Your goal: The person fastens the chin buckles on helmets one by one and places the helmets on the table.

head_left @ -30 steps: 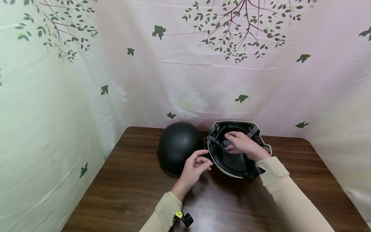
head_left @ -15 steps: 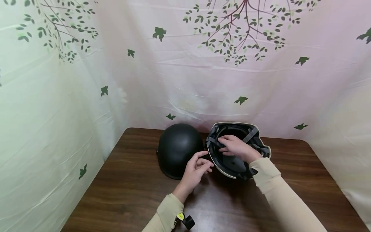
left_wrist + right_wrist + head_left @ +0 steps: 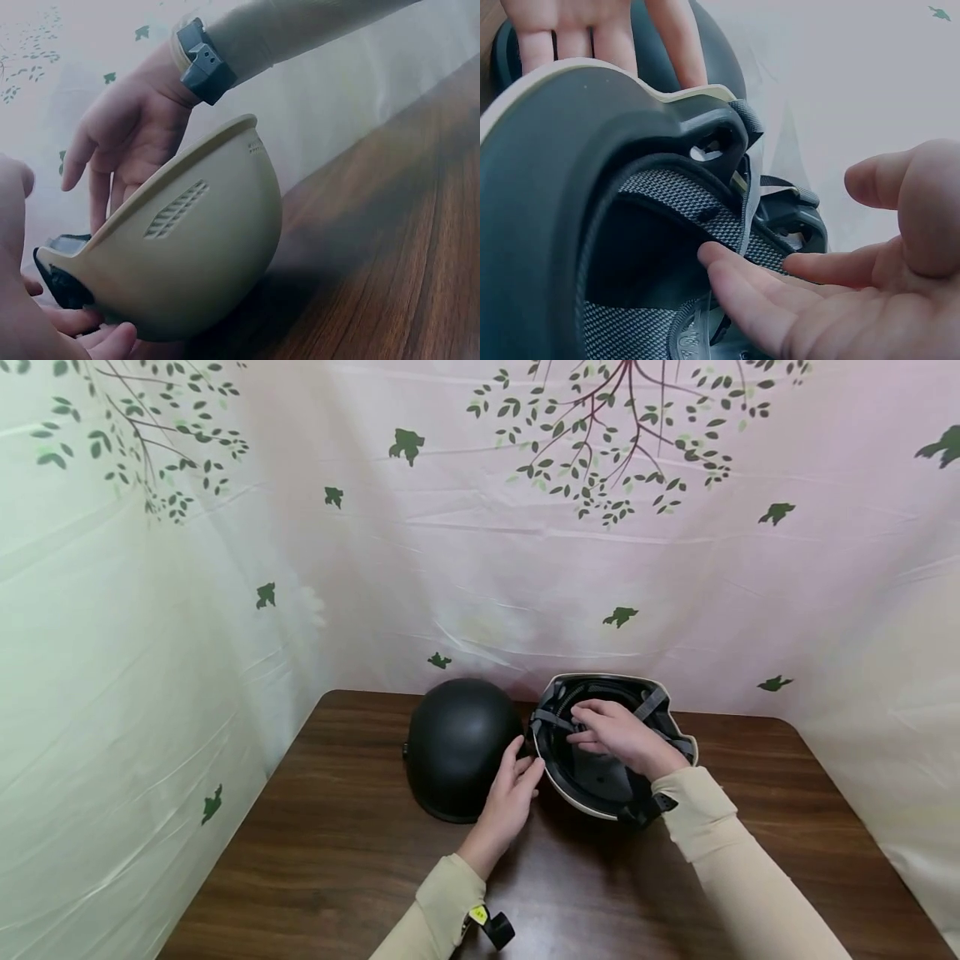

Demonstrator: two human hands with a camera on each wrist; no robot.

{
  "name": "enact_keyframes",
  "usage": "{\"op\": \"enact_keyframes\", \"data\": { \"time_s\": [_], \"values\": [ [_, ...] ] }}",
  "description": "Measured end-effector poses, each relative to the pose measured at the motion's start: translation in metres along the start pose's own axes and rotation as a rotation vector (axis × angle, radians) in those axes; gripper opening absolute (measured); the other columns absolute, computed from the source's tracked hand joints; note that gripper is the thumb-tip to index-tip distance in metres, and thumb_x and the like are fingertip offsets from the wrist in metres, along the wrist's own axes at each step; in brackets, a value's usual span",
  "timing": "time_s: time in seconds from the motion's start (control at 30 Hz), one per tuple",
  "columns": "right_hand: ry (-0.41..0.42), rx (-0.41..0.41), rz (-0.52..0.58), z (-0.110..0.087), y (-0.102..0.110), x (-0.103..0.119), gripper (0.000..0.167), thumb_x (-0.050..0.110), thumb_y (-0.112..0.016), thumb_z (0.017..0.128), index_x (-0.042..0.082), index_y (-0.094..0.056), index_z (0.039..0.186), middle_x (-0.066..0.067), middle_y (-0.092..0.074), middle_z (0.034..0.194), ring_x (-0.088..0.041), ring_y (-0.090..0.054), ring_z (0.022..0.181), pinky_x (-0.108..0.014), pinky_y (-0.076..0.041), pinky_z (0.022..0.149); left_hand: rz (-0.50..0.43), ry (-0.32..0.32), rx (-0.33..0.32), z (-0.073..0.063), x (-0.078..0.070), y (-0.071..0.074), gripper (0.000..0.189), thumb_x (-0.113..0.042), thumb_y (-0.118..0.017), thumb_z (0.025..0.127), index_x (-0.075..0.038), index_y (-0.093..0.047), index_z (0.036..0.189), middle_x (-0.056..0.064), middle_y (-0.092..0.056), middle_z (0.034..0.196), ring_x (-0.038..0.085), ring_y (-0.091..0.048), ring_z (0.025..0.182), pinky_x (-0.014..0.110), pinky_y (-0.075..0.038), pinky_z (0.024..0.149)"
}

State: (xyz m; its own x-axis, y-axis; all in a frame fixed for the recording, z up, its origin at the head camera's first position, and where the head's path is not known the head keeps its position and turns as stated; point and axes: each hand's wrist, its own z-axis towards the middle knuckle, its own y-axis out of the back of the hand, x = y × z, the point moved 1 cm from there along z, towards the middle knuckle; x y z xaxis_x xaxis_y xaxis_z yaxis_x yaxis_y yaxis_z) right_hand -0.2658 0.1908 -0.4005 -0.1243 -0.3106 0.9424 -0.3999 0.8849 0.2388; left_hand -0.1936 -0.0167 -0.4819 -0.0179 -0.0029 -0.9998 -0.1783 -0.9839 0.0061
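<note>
A tan helmet [image 3: 217, 240] lies with its hollow side up, showing a black lining [image 3: 600, 785] and grey straps [image 3: 552, 720]. My right hand [image 3: 626, 739] reaches over the hollow with fingers extended, its fingertips beside a strap [image 3: 751, 206] in the right wrist view. Nothing sits between that thumb and fingers. Between the two helmets is my left hand [image 3: 510, 797], fingers loosely bent, fingertips right at the tan helmet's near-left rim. In the left wrist view its fingers are low against the outer shell, beside a dark fitting [image 3: 66, 289]. A black helmet [image 3: 461, 747] rests dome up just left.
Both helmets stand near the back edge of a dark wooden table [image 3: 337, 860]. Behind and at the sides hangs a pale curtain [image 3: 480, 593] printed with branches and leaves. A black wrist camera [image 3: 498, 931] sits on the left sleeve.
My left hand has shifted slightly right and turned, its fingers now more upright at the tan helmet's rim. The right hand moved left over the hollow, then slightly back right and up.
</note>
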Motion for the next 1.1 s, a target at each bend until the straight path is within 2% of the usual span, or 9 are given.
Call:
{"op": "enact_keyframes", "data": {
  "time_s": [0.13, 0.23, 0.43, 0.67, 0.87, 1.1],
  "values": [
    [0.007, -0.004, -0.025, -0.004, 0.001, 0.003, 0.068, 0.032, -0.039, 0.115, -0.012, -0.016, 0.162, -0.035, -0.027, 0.163, -0.047, -0.052, 0.139, -0.051, -0.044, 0.114, -0.003, 0.04, 0.012, 0.005, -0.001, -0.004, 0.072, -0.055, -0.045, 0.109, -0.024, -0.019, 0.169, 0.015, -0.036, 0.167, 0.029, -0.041, 0.15, 0.054, -0.043, 0.115],
    [0.009, -0.018, -0.043, -0.008, 0.003, 0.007, 0.066, 0.032, -0.039, 0.115, -0.011, -0.018, 0.162, -0.035, -0.029, 0.163, -0.046, -0.052, 0.139, -0.052, -0.044, 0.114, -0.015, 0.045, 0.017, 0.01, -0.002, -0.007, 0.073, -0.057, -0.04, 0.109, -0.024, -0.017, 0.17, 0.011, -0.028, 0.171, 0.028, -0.034, 0.154, 0.057, -0.039, 0.118],
    [0.008, -0.048, -0.079, -0.017, 0.006, 0.017, 0.066, 0.034, -0.042, 0.115, -0.007, -0.021, 0.163, -0.032, -0.031, 0.164, -0.044, -0.054, 0.138, -0.051, -0.045, 0.113, -0.064, 0.012, 0.007, 0.019, -0.003, -0.01, 0.071, -0.055, -0.041, 0.11, -0.022, -0.019, 0.169, 0.013, -0.032, 0.169, 0.029, -0.036, 0.153, 0.06, -0.039, 0.117],
    [0.056, -0.081, -0.219, -0.029, 0.01, 0.021, 0.066, 0.035, -0.045, 0.114, -0.004, -0.024, 0.163, -0.03, -0.032, 0.164, -0.043, -0.058, 0.135, -0.047, -0.051, 0.108, -0.089, 0.009, -0.009, 0.021, -0.002, -0.009, 0.075, -0.056, -0.043, 0.109, -0.021, -0.017, 0.17, 0.014, -0.027, 0.172, 0.032, -0.032, 0.156, 0.063, -0.038, 0.117],
    [0.079, -0.131, -0.258, -0.034, 0.013, 0.017, 0.065, 0.035, -0.05, 0.112, -0.001, -0.027, 0.162, -0.03, -0.048, 0.152, -0.041, -0.062, 0.13, -0.048, -0.054, 0.104, -0.124, 0.032, -0.031, 0.027, -0.006, -0.015, 0.073, -0.058, -0.042, 0.108, -0.028, -0.015, 0.17, 0.005, -0.018, 0.175, 0.029, -0.025, 0.158, 0.06, -0.027, 0.124],
    [0.088, -0.154, -0.323, -0.032, 0.016, 0.007, 0.065, 0.033, -0.051, 0.112, -0.003, -0.029, 0.161, -0.031, -0.058, 0.143, -0.043, -0.062, 0.128, -0.05, -0.056, 0.1, -0.084, 0.059, -0.11, 0.037, -0.006, -0.022, 0.072, -0.061, -0.041, 0.107, -0.029, -0.02, 0.169, -0.002, -0.017, 0.175, 0.025, -0.017, 0.161, 0.057, -0.011, 0.129]
  ]
}}
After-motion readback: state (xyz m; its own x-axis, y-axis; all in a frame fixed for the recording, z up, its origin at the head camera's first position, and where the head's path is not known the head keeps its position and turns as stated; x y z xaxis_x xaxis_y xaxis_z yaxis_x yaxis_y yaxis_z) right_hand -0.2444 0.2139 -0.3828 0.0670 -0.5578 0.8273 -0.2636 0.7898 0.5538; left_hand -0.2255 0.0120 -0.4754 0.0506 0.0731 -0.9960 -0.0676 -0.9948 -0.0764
